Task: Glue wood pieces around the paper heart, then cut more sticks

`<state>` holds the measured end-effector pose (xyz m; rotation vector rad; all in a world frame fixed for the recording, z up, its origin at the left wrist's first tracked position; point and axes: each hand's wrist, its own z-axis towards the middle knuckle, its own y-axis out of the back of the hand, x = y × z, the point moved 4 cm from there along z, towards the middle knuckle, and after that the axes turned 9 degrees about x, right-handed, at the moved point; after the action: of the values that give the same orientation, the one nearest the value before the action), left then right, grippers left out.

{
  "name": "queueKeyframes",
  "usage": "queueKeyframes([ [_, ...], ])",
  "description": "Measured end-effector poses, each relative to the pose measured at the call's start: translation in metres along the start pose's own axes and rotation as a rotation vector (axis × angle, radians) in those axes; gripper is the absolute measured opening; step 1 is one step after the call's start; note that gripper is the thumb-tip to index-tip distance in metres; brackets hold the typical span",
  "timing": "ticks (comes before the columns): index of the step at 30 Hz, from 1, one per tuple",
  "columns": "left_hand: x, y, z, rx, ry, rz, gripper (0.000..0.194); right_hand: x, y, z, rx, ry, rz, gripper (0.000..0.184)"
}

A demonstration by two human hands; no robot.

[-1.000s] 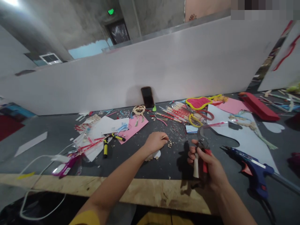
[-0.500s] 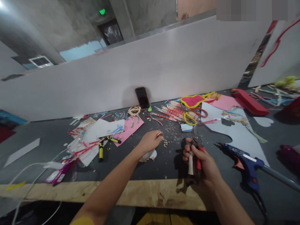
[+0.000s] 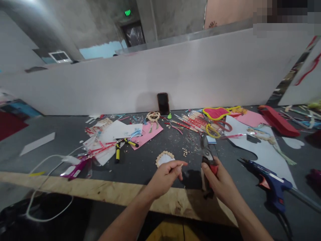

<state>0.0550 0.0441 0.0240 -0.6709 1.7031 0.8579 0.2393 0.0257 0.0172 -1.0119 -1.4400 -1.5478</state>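
My right hand (image 3: 218, 179) grips red-handled pruning shears (image 3: 207, 154), blades pointing away from me. To its left, my left hand (image 3: 167, 177) pinches a short, pale wooden stick piece (image 3: 182, 165) between thumb and fingers. Just behind that hand lies a white disc (image 3: 164, 158) edged with small wooden bits, its front part hidden by the hand. A small heap of cut wooden bits (image 3: 186, 152) sits on the dark table between the disc and the shears. The shears' lower handles are partly covered by my fingers.
A blue hot glue gun (image 3: 272, 184) lies at right on white cut paper (image 3: 278, 160). Red-patterned sticks (image 3: 190, 122) and yellow-orange scissors (image 3: 213, 131) lie behind. Yellow-black pliers (image 3: 117, 153) and pink paper (image 3: 150, 135) are at left. A phone (image 3: 163, 103) leans on the partition.
My left hand has drawn back toward me with the stick piece, uncovering more of the disc. The right hand has turned the shears; their handles look closer together. The view has shifted left.
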Motion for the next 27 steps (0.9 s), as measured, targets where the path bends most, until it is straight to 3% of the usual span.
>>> queueKeyframes([
  [4,0.003,-0.007,-0.003,0.010,0.017,-0.112,0.033,0.005,0.002,-0.007,0.054,-0.030,-0.116,0.033],
  [12,0.009,-0.015,-0.010,0.084,-0.026,-0.180,0.028,0.021,-0.009,-0.017,0.173,-0.023,-0.098,0.039],
  [20,0.007,-0.004,-0.016,-0.028,-0.046,-0.425,0.034,0.037,-0.013,-0.024,0.342,0.077,-0.124,0.027],
  [22,0.006,-0.001,-0.019,-0.065,-0.052,-0.471,0.031,0.035,-0.013,-0.024,0.309,0.129,-0.264,0.025],
  [27,0.004,0.003,-0.021,-0.145,-0.085,-0.473,0.026,0.023,-0.023,-0.027,0.241,0.279,-0.899,0.019],
])
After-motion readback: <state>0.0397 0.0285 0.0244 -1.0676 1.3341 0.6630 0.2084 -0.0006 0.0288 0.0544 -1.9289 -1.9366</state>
